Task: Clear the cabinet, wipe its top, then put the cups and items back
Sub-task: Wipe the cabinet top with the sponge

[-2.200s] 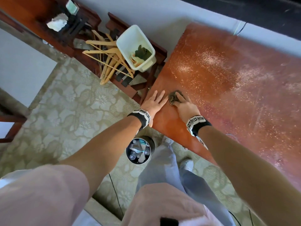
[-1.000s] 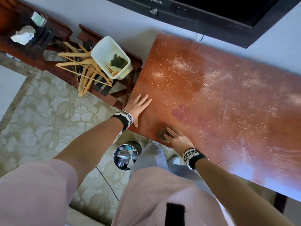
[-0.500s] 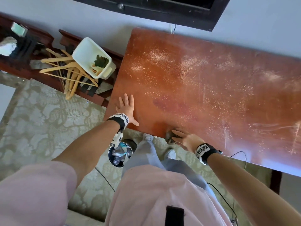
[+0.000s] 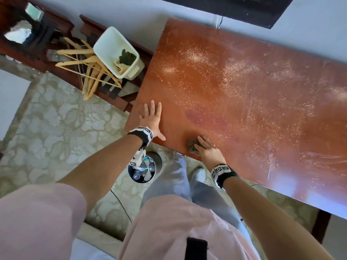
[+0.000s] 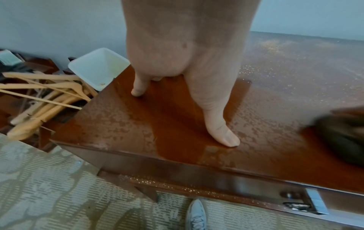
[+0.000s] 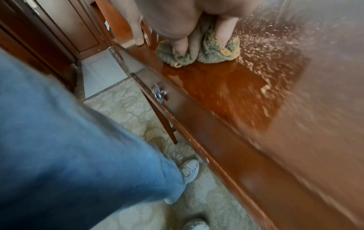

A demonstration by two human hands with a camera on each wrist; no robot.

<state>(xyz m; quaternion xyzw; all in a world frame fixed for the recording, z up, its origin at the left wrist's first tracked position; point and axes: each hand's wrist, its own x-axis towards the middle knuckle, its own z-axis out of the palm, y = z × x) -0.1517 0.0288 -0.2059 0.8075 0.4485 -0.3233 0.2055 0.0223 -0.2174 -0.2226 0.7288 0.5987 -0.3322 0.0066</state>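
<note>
The cabinet top [image 4: 244, 94] is reddish-brown wood, dusty and streaked, with nothing standing on it. My left hand [image 4: 151, 119] lies flat on its front-left corner, fingers straight; in the left wrist view its thumb [image 5: 222, 135] presses the wood. My right hand [image 4: 206, 149] is on a crumpled grey-green cloth [image 4: 193, 146] near the front edge. In the right wrist view its fingertips [image 6: 182, 46] are sunk into the bunched cloth [image 6: 212, 54]. The right thumb rests apart on the cabinet's edge. The wood around the cloth looks darker and dust-free.
A white plastic bin [image 4: 118, 51] with green stuff and wooden hangers [image 4: 88, 72] sit on a low dark rack left of the cabinet. A round waste bin [image 4: 142, 170] with bottles stands on the patterned carpet under my left wrist. A black TV [image 4: 244, 10] hangs above.
My right hand has dragged the cloth from the left corner back to the front edge, then slightly further onto the top. The left hand stays flat on the corner.
</note>
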